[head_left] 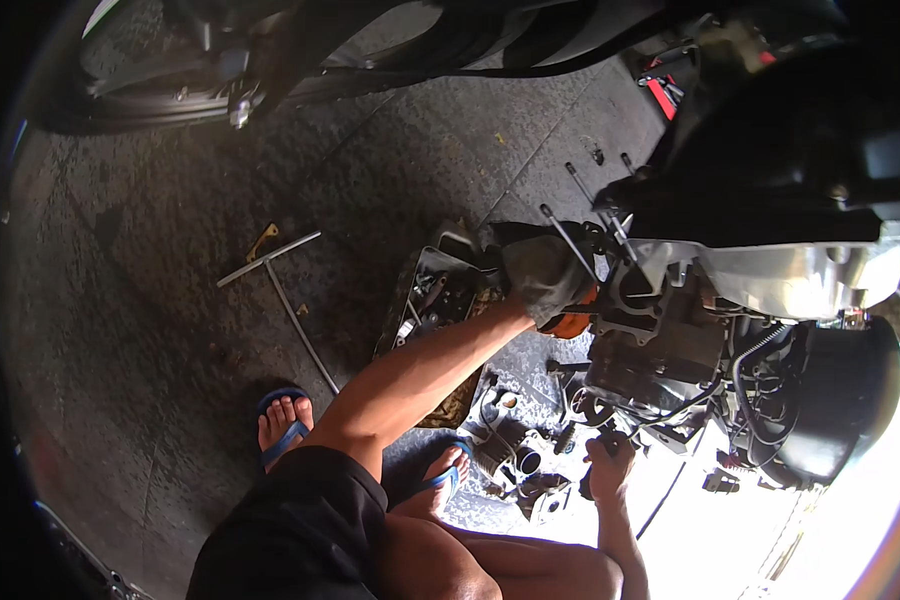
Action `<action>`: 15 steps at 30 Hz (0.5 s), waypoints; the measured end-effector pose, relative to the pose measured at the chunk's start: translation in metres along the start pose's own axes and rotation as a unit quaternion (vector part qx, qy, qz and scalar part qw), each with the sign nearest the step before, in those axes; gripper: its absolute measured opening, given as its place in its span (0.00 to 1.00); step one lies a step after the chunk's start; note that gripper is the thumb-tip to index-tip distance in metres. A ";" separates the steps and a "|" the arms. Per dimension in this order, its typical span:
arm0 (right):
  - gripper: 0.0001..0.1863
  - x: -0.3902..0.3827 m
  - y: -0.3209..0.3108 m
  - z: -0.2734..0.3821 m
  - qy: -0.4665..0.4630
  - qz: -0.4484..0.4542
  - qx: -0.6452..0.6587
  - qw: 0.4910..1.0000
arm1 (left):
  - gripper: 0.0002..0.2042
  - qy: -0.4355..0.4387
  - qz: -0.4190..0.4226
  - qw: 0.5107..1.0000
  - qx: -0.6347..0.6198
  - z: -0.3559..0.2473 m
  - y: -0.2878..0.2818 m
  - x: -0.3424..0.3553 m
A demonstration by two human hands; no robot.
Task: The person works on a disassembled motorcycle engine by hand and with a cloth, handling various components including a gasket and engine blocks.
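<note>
We look down on a dark grey, blotchy floor [170, 300] crossed by thin seams, its lower right washed out by strong light. Our gloved left hand [548, 280] is at the near side of an engine [655, 355], beside its long metal studs [570, 243], with an orange piece [570, 327] showing just below it; its fingers are hidden, so we cannot tell whether it grips anything. The engine lies right of that hand and above our bare right hand [610, 468], whose fingers curl by a dark part; we cannot tell whether they close on it. Left of the right hand, loose metal parts [495, 455] are spread over the floor. Just left of the gloved hand sits a metal tray [398, 305] of tools and bits, and farther left lies a T-shaped wrench [282, 290] beside a small yellowish piece [263, 243]. Well beyond that hand, toward the upper left, stands a dark wheel [160, 115].
</note>
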State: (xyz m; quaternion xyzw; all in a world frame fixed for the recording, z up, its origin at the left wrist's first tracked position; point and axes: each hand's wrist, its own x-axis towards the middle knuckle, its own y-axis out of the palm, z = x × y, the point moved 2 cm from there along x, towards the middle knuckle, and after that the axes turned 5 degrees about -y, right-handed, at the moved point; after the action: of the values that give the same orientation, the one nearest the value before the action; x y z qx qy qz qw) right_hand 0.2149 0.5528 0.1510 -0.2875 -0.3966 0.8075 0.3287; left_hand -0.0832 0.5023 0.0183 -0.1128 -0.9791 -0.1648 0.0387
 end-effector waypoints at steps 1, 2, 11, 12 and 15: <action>0.10 -0.001 0.002 0.000 -0.001 0.008 -0.005 1.000 | 0.18 -0.032 0.010 0.998 -0.047 -0.003 -0.003 -0.001; 0.10 -0.002 0.003 -0.001 0.001 0.011 0.013 1.000 | 0.18 0.011 0.009 1.000 -0.003 -0.009 -0.005 -0.003; 0.10 -0.002 0.005 0.011 0.013 0.017 0.017 1.000 | 0.15 0.128 -0.003 0.991 0.044 -0.053 -0.011 0.006; 0.10 -0.001 0.005 0.009 0.020 0.018 0.018 0.999 | 0.15 0.124 0.001 0.991 0.048 -0.053 -0.007 0.006; 0.07 -0.001 0.007 0.008 0.010 0.006 0.037 0.999 | 0.15 0.103 -0.023 0.994 0.014 -0.050 -0.004 0.008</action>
State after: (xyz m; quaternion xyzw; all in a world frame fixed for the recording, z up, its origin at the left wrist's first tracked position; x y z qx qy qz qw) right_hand 0.2075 0.5452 0.1497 -0.2853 -0.3612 0.8208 0.3381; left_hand -0.0895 0.4838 0.0652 -0.0717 -0.9745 -0.1627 0.1372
